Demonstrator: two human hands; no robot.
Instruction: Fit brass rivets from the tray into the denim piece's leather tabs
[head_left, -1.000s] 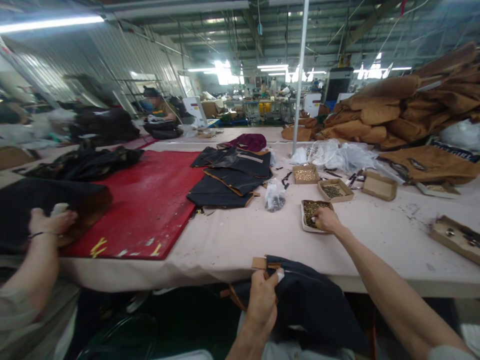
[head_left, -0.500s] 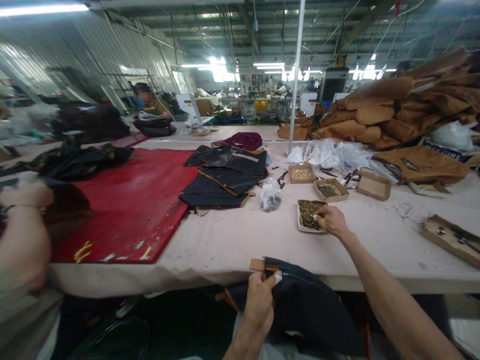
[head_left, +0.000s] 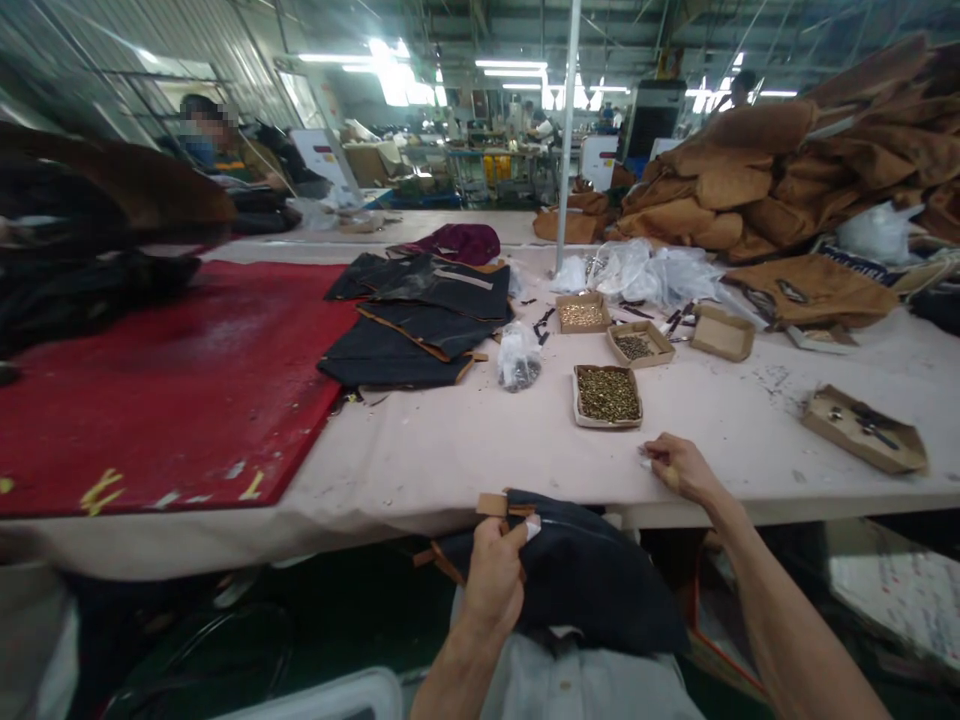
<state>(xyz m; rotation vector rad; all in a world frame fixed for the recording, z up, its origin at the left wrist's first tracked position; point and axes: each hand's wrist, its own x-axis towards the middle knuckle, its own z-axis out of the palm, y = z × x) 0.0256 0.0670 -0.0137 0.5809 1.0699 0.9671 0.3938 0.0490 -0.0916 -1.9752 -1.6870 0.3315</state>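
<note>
My left hand [head_left: 495, 580] is closed on the edge of a dark fabric piece [head_left: 600, 570] with tan trim, which hangs below the table edge over my lap. A tan tab [head_left: 492, 504] sticks up above its fingers, and the thumb has a white wrap. Over the table's front edge, my right hand [head_left: 679, 470] has its fingertips pinched together; what they hold is too small to make out. Just beyond it is a shallow cardboard box [head_left: 608, 425] filled with small brass-coloured metal pieces [head_left: 607, 392].
More small boxes, including one with dark metal bits [head_left: 634, 346], stand behind. A plastic bag [head_left: 519, 358] lies left of them, near stacked dark fabric pieces [head_left: 427, 320]. A red board [head_left: 225, 380] covers the left side. Brown pieces [head_left: 750, 180] are heaped behind a pole [head_left: 568, 150].
My right hand has come out of the box of brass-coloured pieces and moved back toward me, fingers pinched. My left hand keeps its grip. At left, a co-worker's arm has left the view.
</note>
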